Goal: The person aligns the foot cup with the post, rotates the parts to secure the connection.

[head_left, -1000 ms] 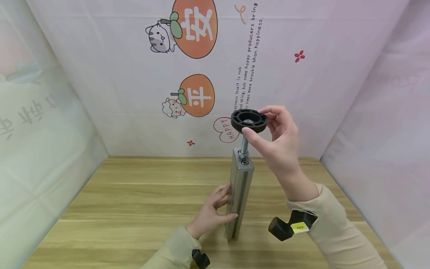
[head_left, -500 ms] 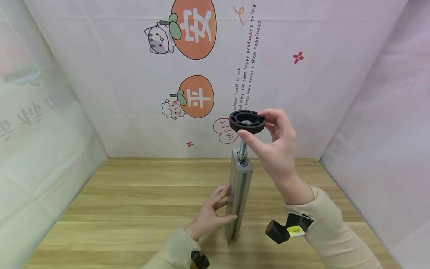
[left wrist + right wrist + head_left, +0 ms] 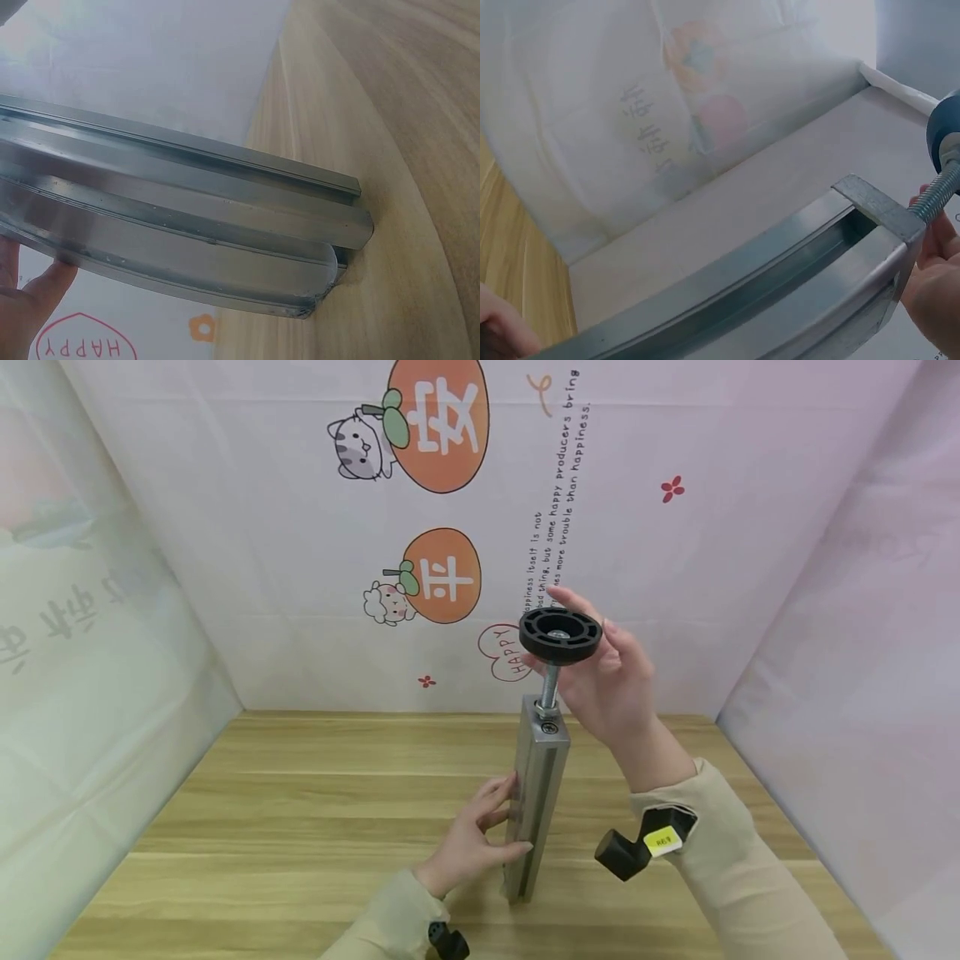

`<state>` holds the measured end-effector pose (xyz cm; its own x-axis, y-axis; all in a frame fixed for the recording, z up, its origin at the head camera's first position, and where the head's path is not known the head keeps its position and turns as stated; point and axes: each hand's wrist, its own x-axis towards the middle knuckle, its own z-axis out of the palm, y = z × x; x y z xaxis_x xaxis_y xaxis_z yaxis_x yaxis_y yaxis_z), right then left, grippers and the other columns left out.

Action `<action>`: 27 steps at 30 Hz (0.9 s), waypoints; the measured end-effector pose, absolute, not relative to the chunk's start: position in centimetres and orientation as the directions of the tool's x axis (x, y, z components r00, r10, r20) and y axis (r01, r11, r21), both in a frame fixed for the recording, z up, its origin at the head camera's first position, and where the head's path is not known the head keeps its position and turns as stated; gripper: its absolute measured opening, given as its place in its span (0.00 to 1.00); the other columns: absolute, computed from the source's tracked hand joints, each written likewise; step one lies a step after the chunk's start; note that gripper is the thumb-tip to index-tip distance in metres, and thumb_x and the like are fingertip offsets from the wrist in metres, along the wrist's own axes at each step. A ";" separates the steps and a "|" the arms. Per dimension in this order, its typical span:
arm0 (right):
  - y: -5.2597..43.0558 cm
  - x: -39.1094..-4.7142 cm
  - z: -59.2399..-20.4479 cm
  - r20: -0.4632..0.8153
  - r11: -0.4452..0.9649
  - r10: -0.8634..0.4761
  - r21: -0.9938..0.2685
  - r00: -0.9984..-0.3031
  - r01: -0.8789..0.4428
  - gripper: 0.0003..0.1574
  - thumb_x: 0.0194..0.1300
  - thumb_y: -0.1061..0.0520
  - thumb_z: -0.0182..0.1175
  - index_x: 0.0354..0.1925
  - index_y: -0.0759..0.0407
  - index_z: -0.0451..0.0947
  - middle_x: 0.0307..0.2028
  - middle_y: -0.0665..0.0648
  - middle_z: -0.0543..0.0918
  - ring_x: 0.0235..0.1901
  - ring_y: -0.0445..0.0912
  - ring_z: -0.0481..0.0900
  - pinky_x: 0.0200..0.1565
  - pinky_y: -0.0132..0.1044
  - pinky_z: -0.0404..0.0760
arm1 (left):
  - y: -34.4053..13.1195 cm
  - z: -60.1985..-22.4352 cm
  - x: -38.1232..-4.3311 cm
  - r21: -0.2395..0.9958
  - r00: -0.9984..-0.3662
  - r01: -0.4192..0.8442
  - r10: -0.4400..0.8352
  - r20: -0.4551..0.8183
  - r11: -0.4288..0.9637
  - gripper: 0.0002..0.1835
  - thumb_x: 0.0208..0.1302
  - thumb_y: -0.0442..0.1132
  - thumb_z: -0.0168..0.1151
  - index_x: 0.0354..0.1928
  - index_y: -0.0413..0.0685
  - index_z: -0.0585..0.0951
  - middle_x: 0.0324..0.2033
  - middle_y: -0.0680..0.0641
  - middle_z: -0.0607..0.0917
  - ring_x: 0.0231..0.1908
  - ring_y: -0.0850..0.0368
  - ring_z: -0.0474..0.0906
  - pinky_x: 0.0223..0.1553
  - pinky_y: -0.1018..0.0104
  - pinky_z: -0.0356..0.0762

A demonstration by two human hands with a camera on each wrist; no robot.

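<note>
Left hand point(image 3: 471, 852) low on the aluminium profile point(image 3: 534, 818): thumb laid on the near side, fingers on the side facing left, the bar pinched between them. Profile stands on end on the wooden tabletop point(image 3: 337, 810), grooves running its length. From the left wrist, its lower end shows close over the wood grain.

On the upper end, a metal end plate point(image 3: 877, 206), with a recessed screw point(image 3: 550, 727) in it. Just beside that, a nut point(image 3: 546, 711) and a threaded rod point(image 3: 550, 687) rising from the plate. Round black foot point(image 3: 561, 650) tops the rod, ribbed face upward.

Right hand point(image 3: 611, 685) behind and to the right of the foot, palm turned toward the wearer, digits loosely spread about the disc. One finger rises above the far rim; another tip shows left of the rod, under the disc. Thumb lies at the right rim; cannot tell how firmly, if at all, it presses.

Beige sleeves point(image 3: 738, 860) on both arms. Black camera mount point(image 3: 622, 856) at the right cuff, yellow label point(image 3: 663, 841) on it. Behind, a pale printed cloth point(image 3: 300, 652) with orange fruits point(image 3: 442, 575) and a striped cat point(image 3: 360, 447).
</note>
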<state>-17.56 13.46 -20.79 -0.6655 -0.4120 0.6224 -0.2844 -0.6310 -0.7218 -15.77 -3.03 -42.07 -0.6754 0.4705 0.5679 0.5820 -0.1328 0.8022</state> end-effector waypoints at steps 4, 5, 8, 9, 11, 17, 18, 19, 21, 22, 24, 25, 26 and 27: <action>13.7 -18.2 -20.9 0.646 -0.732 -0.516 -0.674 -0.563 -0.103 0.29 0.67 0.48 0.41 0.63 0.56 0.65 0.55 0.61 0.74 0.56 0.51 0.71 0.59 0.42 0.71 | -3.1 -41.8 -15.6 0.818 -0.693 0.563 0.471 0.546 -0.119 0.45 0.54 0.27 0.67 0.72 0.51 0.57 0.64 0.37 0.64 0.62 0.61 0.64 0.59 0.55 0.74; 13.7 -18.4 -20.9 0.656 -0.752 -0.537 -0.657 -0.530 -0.052 0.30 0.66 0.49 0.39 0.64 0.57 0.64 0.56 0.63 0.72 0.56 0.52 0.70 0.60 0.43 0.70 | -3.1 -41.7 -15.5 0.822 -0.697 0.557 0.472 0.540 -0.117 0.45 0.54 0.27 0.67 0.72 0.51 0.57 0.65 0.37 0.64 0.62 0.61 0.64 0.59 0.55 0.74; 13.8 -19.0 -21.2 0.683 -0.782 -0.584 -0.618 -0.440 0.080 0.33 0.64 0.52 0.38 0.66 0.60 0.60 0.58 0.67 0.68 0.57 0.56 0.69 0.63 0.46 0.67 | -3.2 -41.6 -15.4 0.831 -0.706 0.546 0.476 0.525 -0.107 0.45 0.54 0.27 0.67 0.72 0.51 0.57 0.65 0.38 0.64 0.62 0.60 0.64 0.59 0.55 0.73; 13.8 -19.2 -21.2 0.689 -0.784 -0.593 -0.612 -0.416 0.103 0.34 0.63 0.52 0.39 0.66 0.60 0.59 0.58 0.67 0.68 0.57 0.56 0.68 0.64 0.46 0.67 | -3.2 -41.6 -15.4 0.833 -0.707 0.544 0.478 0.521 -0.102 0.45 0.54 0.27 0.67 0.72 0.51 0.57 0.65 0.38 0.64 0.62 0.60 0.64 0.60 0.55 0.73; 13.7 -19.4 -21.3 0.699 -0.785 -0.605 -0.605 -0.381 0.137 0.35 0.60 0.54 0.41 0.66 0.60 0.59 0.59 0.67 0.67 0.57 0.56 0.68 0.64 0.46 0.66 | -3.2 -41.7 -15.4 0.839 -0.712 0.536 0.483 0.510 -0.096 0.45 0.54 0.28 0.67 0.72 0.50 0.57 0.65 0.38 0.63 0.63 0.59 0.64 0.60 0.55 0.73; 13.4 -19.5 -21.2 0.712 -0.780 -0.612 -0.616 -0.343 0.112 0.34 0.58 0.55 0.43 0.64 0.60 0.61 0.58 0.65 0.67 0.57 0.54 0.69 0.64 0.45 0.67 | -3.2 -41.7 -15.4 0.856 -0.728 0.511 0.490 0.480 -0.080 0.45 0.54 0.29 0.68 0.72 0.49 0.57 0.66 0.40 0.63 0.63 0.57 0.63 0.61 0.58 0.72; 13.3 -19.5 -21.1 0.714 -0.780 -0.610 -0.617 -0.342 0.104 0.34 0.58 0.55 0.44 0.64 0.60 0.62 0.58 0.65 0.68 0.57 0.54 0.70 0.63 0.45 0.68 | -3.2 -41.7 -15.4 0.857 -0.730 0.510 0.489 0.478 -0.078 0.45 0.54 0.29 0.68 0.72 0.49 0.57 0.66 0.41 0.63 0.63 0.57 0.63 0.60 0.59 0.72; 13.2 -19.5 -21.1 0.716 -0.781 -0.609 -0.617 -0.342 0.099 0.34 0.58 0.55 0.44 0.63 0.61 0.63 0.58 0.65 0.69 0.57 0.53 0.70 0.63 0.45 0.68 | -3.2 -41.7 -15.4 0.854 -0.728 0.514 0.487 0.483 -0.078 0.44 0.54 0.29 0.68 0.72 0.48 0.57 0.65 0.40 0.63 0.63 0.57 0.63 0.60 0.58 0.72; 13.2 -19.5 -21.1 0.719 -0.782 -0.604 -0.618 -0.343 0.081 0.32 0.58 0.54 0.45 0.61 0.61 0.63 0.57 0.64 0.70 0.57 0.52 0.70 0.62 0.44 0.69 | -3.2 -41.7 -15.4 0.848 -0.724 0.525 0.482 0.493 -0.078 0.44 0.54 0.28 0.68 0.72 0.47 0.58 0.65 0.39 0.64 0.63 0.57 0.64 0.60 0.57 0.73; 13.2 -19.5 -21.1 0.720 -0.782 -0.604 -0.618 -0.343 0.079 0.31 0.58 0.54 0.45 0.60 0.62 0.64 0.57 0.64 0.71 0.57 0.52 0.70 0.62 0.44 0.69 | -3.2 -41.7 -15.4 0.846 -0.724 0.527 0.480 0.495 -0.077 0.44 0.54 0.28 0.68 0.72 0.47 0.58 0.65 0.39 0.64 0.63 0.58 0.64 0.59 0.56 0.73; 13.1 -19.5 -21.1 0.718 -0.781 -0.601 -0.620 -0.352 0.069 0.29 0.58 0.54 0.45 0.58 0.62 0.64 0.56 0.63 0.72 0.56 0.52 0.70 0.62 0.43 0.69 | -3.1 -41.7 -15.4 0.844 -0.724 0.531 0.477 0.498 -0.076 0.44 0.54 0.28 0.68 0.72 0.47 0.58 0.65 0.39 0.64 0.63 0.59 0.64 0.59 0.55 0.73; 13.1 -19.6 -21.1 0.717 -0.781 -0.598 -0.621 -0.358 0.061 0.28 0.58 0.54 0.45 0.57 0.62 0.65 0.55 0.62 0.73 0.56 0.52 0.70 0.61 0.43 0.69 | -3.1 -41.7 -15.5 0.840 -0.721 0.537 0.475 0.505 -0.078 0.44 0.54 0.28 0.68 0.72 0.48 0.58 0.65 0.39 0.64 0.62 0.60 0.64 0.59 0.54 0.73; 13.1 -19.6 -21.1 0.716 -0.781 -0.594 -0.622 -0.367 0.052 0.28 0.58 0.54 0.45 0.56 0.62 0.65 0.55 0.62 0.73 0.55 0.52 0.71 0.61 0.42 0.69 | -3.1 -41.7 -15.5 0.837 -0.718 0.542 0.473 0.511 -0.081 0.45 0.54 0.27 0.68 0.72 0.49 0.58 0.65 0.38 0.64 0.62 0.60 0.64 0.59 0.53 0.73; 13.1 -19.6 -21.1 0.715 -0.783 -0.588 -0.621 -0.378 0.042 0.27 0.58 0.54 0.45 0.55 0.62 0.65 0.54 0.62 0.74 0.55 0.52 0.71 0.61 0.42 0.70 | -3.1 -41.7 -15.5 0.832 -0.714 0.548 0.472 0.517 -0.084 0.45 0.54 0.27 0.68 0.72 0.49 0.57 0.65 0.38 0.64 0.62 0.60 0.64 0.59 0.52 0.73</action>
